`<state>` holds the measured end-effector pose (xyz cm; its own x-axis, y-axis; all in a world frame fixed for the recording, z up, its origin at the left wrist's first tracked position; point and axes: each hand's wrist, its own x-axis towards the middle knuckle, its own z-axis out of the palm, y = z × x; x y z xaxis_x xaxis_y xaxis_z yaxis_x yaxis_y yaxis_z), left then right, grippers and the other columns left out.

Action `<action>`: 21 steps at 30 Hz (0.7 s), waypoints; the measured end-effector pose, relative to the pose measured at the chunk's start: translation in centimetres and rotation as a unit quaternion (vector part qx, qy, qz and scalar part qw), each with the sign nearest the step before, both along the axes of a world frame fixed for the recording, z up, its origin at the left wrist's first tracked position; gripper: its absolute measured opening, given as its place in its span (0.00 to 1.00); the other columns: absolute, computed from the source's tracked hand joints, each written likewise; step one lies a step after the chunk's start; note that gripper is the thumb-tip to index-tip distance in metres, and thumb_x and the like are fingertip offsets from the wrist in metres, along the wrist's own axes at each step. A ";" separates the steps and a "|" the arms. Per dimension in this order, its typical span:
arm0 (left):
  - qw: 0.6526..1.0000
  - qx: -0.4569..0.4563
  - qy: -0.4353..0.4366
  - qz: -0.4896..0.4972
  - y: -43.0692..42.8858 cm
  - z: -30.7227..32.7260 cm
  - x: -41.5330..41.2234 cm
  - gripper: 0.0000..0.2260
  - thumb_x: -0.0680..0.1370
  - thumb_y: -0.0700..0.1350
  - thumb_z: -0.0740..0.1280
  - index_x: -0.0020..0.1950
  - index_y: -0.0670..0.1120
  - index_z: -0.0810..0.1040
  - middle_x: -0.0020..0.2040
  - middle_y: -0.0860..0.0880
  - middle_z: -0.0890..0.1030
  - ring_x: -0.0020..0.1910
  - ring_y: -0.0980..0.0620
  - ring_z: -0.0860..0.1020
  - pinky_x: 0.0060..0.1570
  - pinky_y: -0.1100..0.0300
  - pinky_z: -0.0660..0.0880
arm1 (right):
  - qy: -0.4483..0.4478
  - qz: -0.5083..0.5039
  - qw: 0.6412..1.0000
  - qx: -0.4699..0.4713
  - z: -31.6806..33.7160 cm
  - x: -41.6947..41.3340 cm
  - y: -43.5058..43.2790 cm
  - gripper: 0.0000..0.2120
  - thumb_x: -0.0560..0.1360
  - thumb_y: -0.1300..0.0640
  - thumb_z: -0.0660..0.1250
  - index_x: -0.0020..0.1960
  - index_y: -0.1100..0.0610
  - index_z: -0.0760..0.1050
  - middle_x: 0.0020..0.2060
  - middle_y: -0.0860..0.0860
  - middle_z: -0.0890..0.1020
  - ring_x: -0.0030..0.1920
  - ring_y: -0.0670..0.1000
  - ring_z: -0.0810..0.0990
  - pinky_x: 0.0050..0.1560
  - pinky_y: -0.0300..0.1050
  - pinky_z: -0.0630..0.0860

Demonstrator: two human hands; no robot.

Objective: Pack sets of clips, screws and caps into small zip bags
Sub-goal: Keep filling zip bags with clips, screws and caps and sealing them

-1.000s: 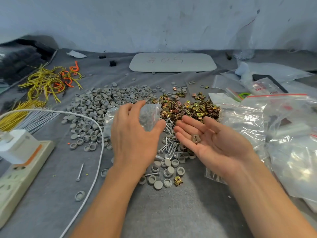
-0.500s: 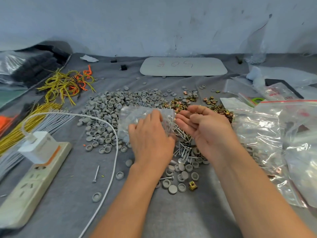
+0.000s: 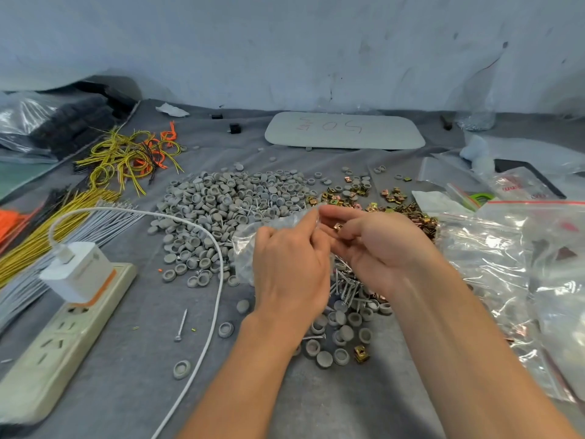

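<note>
From the head view, the left hand (image 3: 289,267) has its grip curled round a small zip bag (image 3: 247,248), while the right hand (image 3: 376,245) pinches a brass clip (image 3: 337,226) at the bag's mouth. What's inside is hard to tell. Bigger zip bags (image 3: 493,258) are piled on the right of the grey-clothed table (image 3: 126,359), with heaps of caps (image 3: 228,201), clips (image 3: 348,194) and screws (image 3: 345,283), under a pale wall (image 3: 285,52).

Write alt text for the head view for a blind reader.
The left hand grips a small clear zip bag while the right hand holds a brass clip at its mouth, above heaps of grey caps, screws and loose clips on grey cloth.
</note>
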<state>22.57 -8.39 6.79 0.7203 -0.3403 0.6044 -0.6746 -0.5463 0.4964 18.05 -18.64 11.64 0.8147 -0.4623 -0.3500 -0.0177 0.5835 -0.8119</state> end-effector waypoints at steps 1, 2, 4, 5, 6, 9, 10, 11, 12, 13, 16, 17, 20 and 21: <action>1.000 -0.016 0.000 -0.004 0.1 0.0 0.0 0.18 0.83 0.45 0.56 0.64 0.53 0.83 0.32 0.55 0.80 0.33 0.67 0.65 0.47 0.59 0.61 | 0.010 0.002 1.000 -0.022 0.1 0.1 0.2 0.21 0.76 0.82 0.53 0.59 0.72 0.79 0.54 0.66 0.82 0.49 0.58 0.84 0.48 0.48 0.86; 0.999 -0.037 0.007 -0.006 0.1 0.1 0.0 0.19 0.82 0.46 0.55 0.63 0.53 0.83 0.35 0.55 0.82 0.36 0.70 0.67 0.46 0.60 0.61 | 0.020 0.008 0.999 -0.043 0.1 0.2 0.3 0.20 0.76 0.81 0.54 0.60 0.71 0.79 0.51 0.65 0.82 0.45 0.56 0.84 0.48 0.47 0.86; 0.997 -0.076 0.023 0.000 0.2 0.1 0.0 0.22 0.82 0.48 0.52 0.65 0.51 0.83 0.40 0.56 0.83 0.42 0.68 0.67 0.49 0.61 0.61 | 0.041 0.031 0.996 -0.074 0.1 0.4 0.7 0.18 0.78 0.79 0.56 0.61 0.71 0.77 0.45 0.62 0.82 0.36 0.52 0.82 0.43 0.45 0.85; 0.996 -0.087 0.027 0.003 0.3 0.1 -0.1 0.22 0.82 0.48 0.51 0.66 0.50 0.82 0.42 0.56 0.82 0.41 0.65 0.65 0.51 0.60 0.63 | 0.050 0.045 0.994 -0.084 0.0 0.4 0.8 0.16 0.78 0.79 0.57 0.61 0.71 0.77 0.42 0.60 0.81 0.33 0.51 0.81 0.39 0.45 0.85; 0.995 -0.091 0.036 -0.003 0.4 0.1 0.0 0.21 0.83 0.47 0.52 0.67 0.50 0.81 0.44 0.57 0.80 0.43 0.65 0.65 0.52 0.60 0.65 | 0.058 0.062 0.992 -0.095 -0.1 0.5 0.9 0.15 0.77 0.79 0.58 0.60 0.71 0.77 0.38 0.59 0.81 0.32 0.51 0.80 0.34 0.45 0.84; 0.990 -0.091 0.077 -0.076 0.7 0.1 0.0 0.18 0.83 0.46 0.57 0.68 0.55 0.80 0.51 0.60 0.79 0.52 0.62 0.74 0.53 0.65 0.71 | 0.072 0.121 0.982 -0.123 -0.5 0.5 1.1 0.13 0.78 0.77 0.57 0.51 0.68 0.79 0.28 0.54 0.82 0.27 0.48 0.81 0.26 0.40 0.77; 0.987 -0.093 0.083 -0.098 0.8 0.1 0.0 0.17 0.83 0.46 0.57 0.68 0.57 0.79 0.52 0.62 0.79 0.53 0.63 0.76 0.52 0.70 0.71 | 0.064 0.131 0.981 -0.130 -0.6 0.5 1.1 0.14 0.79 0.77 0.57 0.49 0.67 0.80 0.27 0.53 0.83 0.27 0.47 0.82 0.27 0.39 0.77; 0.985 -0.099 0.090 -0.112 0.9 0.2 0.0 0.17 0.84 0.46 0.58 0.68 0.59 0.79 0.53 0.63 0.80 0.51 0.64 0.77 0.49 0.73 0.72 | 0.053 0.134 0.980 -0.140 -0.6 0.5 0.9 0.14 0.79 0.76 0.58 0.49 0.66 0.81 0.30 0.53 0.84 0.30 0.47 0.84 0.30 0.39 0.78; 0.982 -0.108 0.100 -0.122 0.9 0.2 0.0 0.16 0.84 0.46 0.59 0.68 0.60 0.78 0.50 0.63 0.82 0.48 0.65 0.78 0.45 0.74 0.72 | 0.046 0.132 0.978 -0.155 -0.5 0.4 0.7 0.14 0.79 0.75 0.59 0.49 0.65 0.82 0.33 0.53 0.86 0.33 0.47 0.85 0.34 0.40 0.80; 0.978 -0.120 0.109 -0.131 0.8 0.3 0.0 0.16 0.84 0.45 0.60 0.68 0.61 0.77 0.45 0.63 0.81 0.43 0.67 0.78 0.40 0.76 0.71 | 0.044 0.126 0.976 -0.174 -0.3 0.3 0.4 0.15 0.79 0.75 0.60 0.49 0.63 0.83 0.36 0.53 0.87 0.36 0.48 0.86 0.38 0.41 0.81; 0.975 -0.131 0.113 -0.140 0.7 0.4 -0.1 0.17 0.83 0.44 0.62 0.68 0.61 0.76 0.33 0.63 0.76 0.32 0.67 0.75 0.33 0.76 0.67 | 0.074 0.124 0.957 -0.252 -0.4 0.2 -0.3 0.17 0.78 0.75 0.60 0.53 0.61 0.84 0.44 0.56 0.88 0.47 0.52 0.88 0.53 0.49 0.84; 0.975 -0.132 0.116 -0.136 0.6 0.4 -0.2 0.17 0.82 0.44 0.62 0.69 0.61 0.76 0.32 0.63 0.76 0.30 0.64 0.74 0.31 0.74 0.67 | 0.102 0.116 0.942 -0.299 -0.6 0.3 -0.5 0.17 0.78 0.74 0.60 0.57 0.61 0.83 0.48 0.57 0.88 0.51 0.54 0.87 0.58 0.52 0.83; 0.973 -0.135 0.142 -0.121 0.6 0.2 -0.3 0.19 0.80 0.46 0.62 0.69 0.63 0.73 0.31 0.60 0.79 0.26 0.59 0.72 0.30 0.66 0.70 | 0.191 0.075 0.864 -0.460 -0.9 0.4 -0.8 0.18 0.78 0.70 0.65 0.66 0.58 0.79 0.58 0.56 0.84 0.58 0.57 0.84 0.63 0.58 0.80; 0.973 -0.132 0.148 -0.120 0.6 0.2 -0.4 0.20 0.80 0.46 0.63 0.69 0.64 0.72 0.32 0.58 0.80 0.25 0.59 0.71 0.31 0.64 0.72 | 0.216 0.086 0.829 -0.510 -0.7 0.5 -0.7 0.19 0.77 0.68 0.69 0.67 0.57 0.79 0.59 0.56 0.84 0.59 0.57 0.83 0.63 0.57 0.80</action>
